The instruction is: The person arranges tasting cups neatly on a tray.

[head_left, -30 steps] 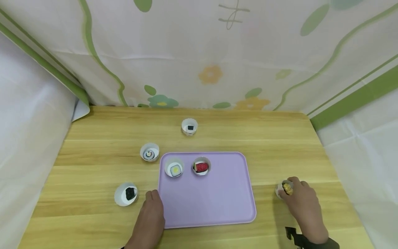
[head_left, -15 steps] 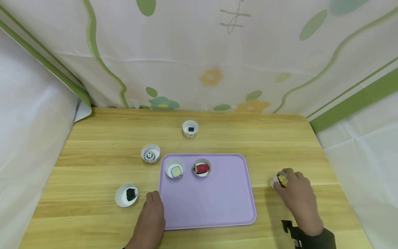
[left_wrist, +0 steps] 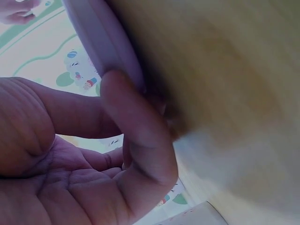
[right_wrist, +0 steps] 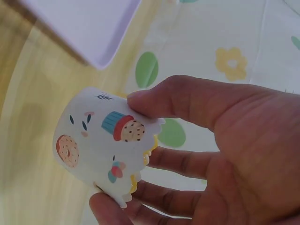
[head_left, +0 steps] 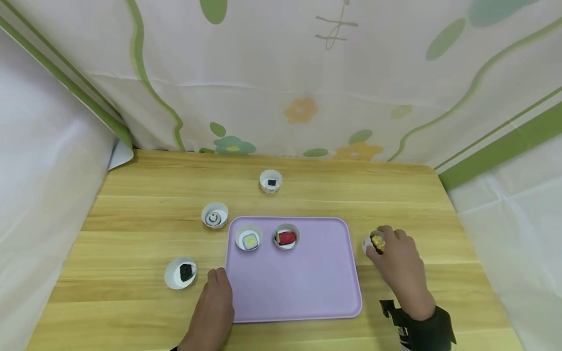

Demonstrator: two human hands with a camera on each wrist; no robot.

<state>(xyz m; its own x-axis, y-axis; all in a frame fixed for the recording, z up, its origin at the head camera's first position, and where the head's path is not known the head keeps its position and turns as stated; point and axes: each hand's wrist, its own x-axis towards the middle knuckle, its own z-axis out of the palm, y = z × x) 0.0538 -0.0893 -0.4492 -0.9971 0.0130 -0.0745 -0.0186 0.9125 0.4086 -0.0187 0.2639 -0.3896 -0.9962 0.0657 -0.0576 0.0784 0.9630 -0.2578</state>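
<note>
My right hand (head_left: 398, 263) grips a white paper baking cup (right_wrist: 98, 136) with cupcake and doughnut prints, thumb on one side and fingers on the other. Inside lies a toy sushi piece with a yellow topping (head_left: 377, 242). The cup is just right of the lilac tray (head_left: 303, 287), tilted in the right wrist view. At the tray's left edge, my left hand (head_left: 210, 307) pinches the rim with curled fingers (left_wrist: 140, 117). Two cups stand in the tray's back left part, one with a square yellow-centred roll (head_left: 250, 241), one with a red-topped sushi (head_left: 286, 238).
Left of the tray stand a cup with a dark toy piece (head_left: 186, 272) and another with a round roll (head_left: 213, 218). Behind it is a cup with a small black piece (head_left: 271, 183). Patterned curtain cloth (head_left: 263, 73) borders the wooden table (head_left: 110, 243).
My right hand has carried the cup with the yellow-topped sushi leftward, closer to the tray's right edge. The left hand stays at the tray's left edge.
</note>
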